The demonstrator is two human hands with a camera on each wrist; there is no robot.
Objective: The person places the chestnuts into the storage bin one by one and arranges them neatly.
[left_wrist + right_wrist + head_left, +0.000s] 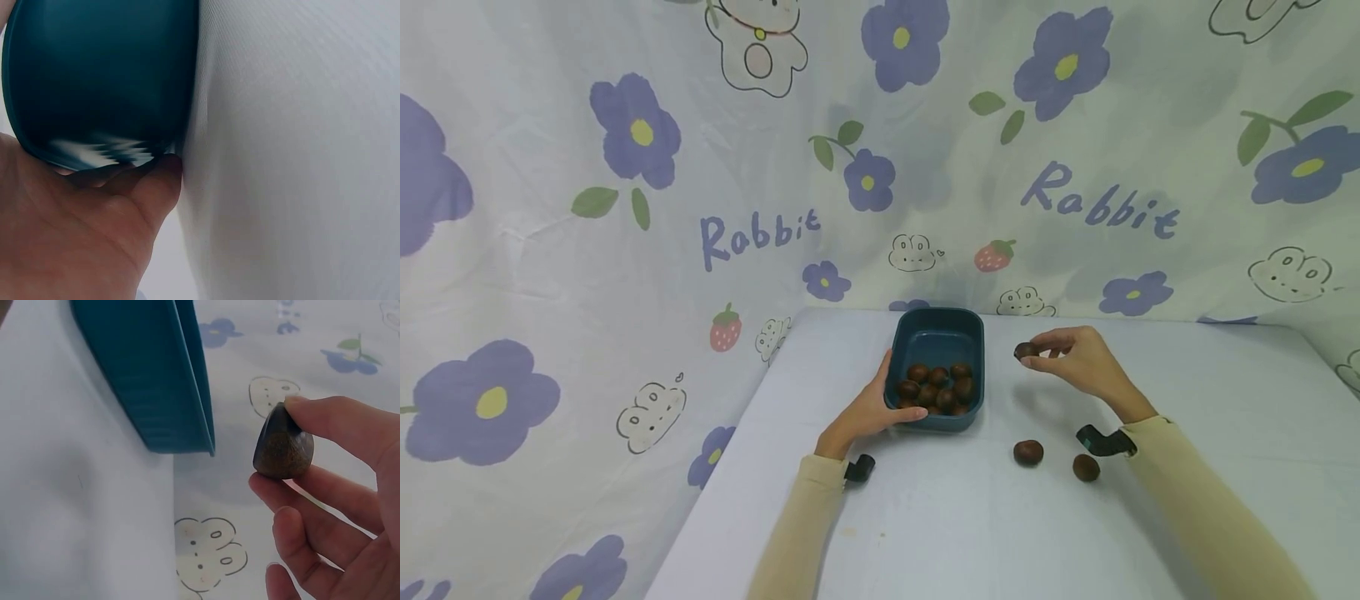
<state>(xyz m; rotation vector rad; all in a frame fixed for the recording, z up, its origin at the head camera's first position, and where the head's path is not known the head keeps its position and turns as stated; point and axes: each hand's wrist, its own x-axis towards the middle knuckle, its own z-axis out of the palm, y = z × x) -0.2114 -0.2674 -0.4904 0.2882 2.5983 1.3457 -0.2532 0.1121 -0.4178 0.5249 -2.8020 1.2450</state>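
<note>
A dark teal rectangular container (937,320) stands on the table, with several brown chestnuts (945,400) gathered in its near half. My left hand (868,408) grips its near left corner, thumb over the near rim and fingers along the left side. In the left wrist view the left hand (87,219) lies against the container wall (106,75). To the right of the container, my right hand (1082,362) pinches one chestnut (1026,351) above the table. The right wrist view shows this chestnut (282,447) between thumb and fingertips, apart from the container (144,375).
Two loose chestnuts lie on the white table (955,517): one chestnut (1028,452) right of the container's near end, another chestnut (1086,467) under the right wrist. A flowered curtain (940,167) hangs along the back and left of the table.
</note>
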